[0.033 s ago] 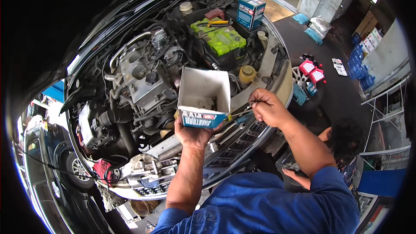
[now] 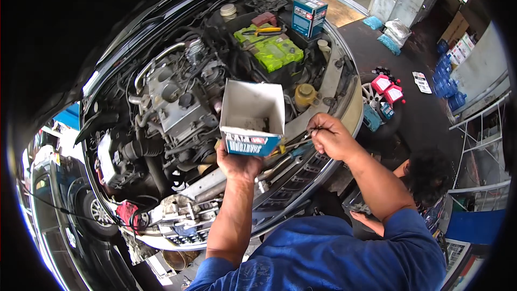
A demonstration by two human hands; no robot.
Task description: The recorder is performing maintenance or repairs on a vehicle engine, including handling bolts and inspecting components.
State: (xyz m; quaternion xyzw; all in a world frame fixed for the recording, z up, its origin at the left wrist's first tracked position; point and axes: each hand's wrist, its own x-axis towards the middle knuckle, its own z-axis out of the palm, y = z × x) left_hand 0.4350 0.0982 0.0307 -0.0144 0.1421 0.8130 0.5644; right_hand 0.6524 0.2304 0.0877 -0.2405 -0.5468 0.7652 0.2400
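My left hand [image 2: 239, 167] supports an open cardboard box [image 2: 251, 144] from below, fingers wrapped round its base. The box is teal outside and white inside, its mouth tilted toward me; a few small dark pieces [image 2: 265, 125] lie in it, too small to name. To the right of the box, apart from it, my right hand [image 2: 336, 140] is closed in a pinch. A bit of something small and dark shows at its fingertips, but I cannot make out its kind. Both hands are over the front edge of a car's open engine bay [image 2: 180, 110].
A lime-green car battery [image 2: 274, 53] carries yellow-handled pliers [image 2: 266, 31]. Beside it stands another teal box [image 2: 309, 17]. Wrenches [image 2: 285, 171] lie along the front crossmember. A co-worker [image 2: 428, 175] crouches at my right. Red bottles [image 2: 388, 87] rest by a wheel on the floor.
The box in my left hand has shifted very slightly up and left, showing a little more of its outer front side. My right hand keeps its pinch, almost unmoved.
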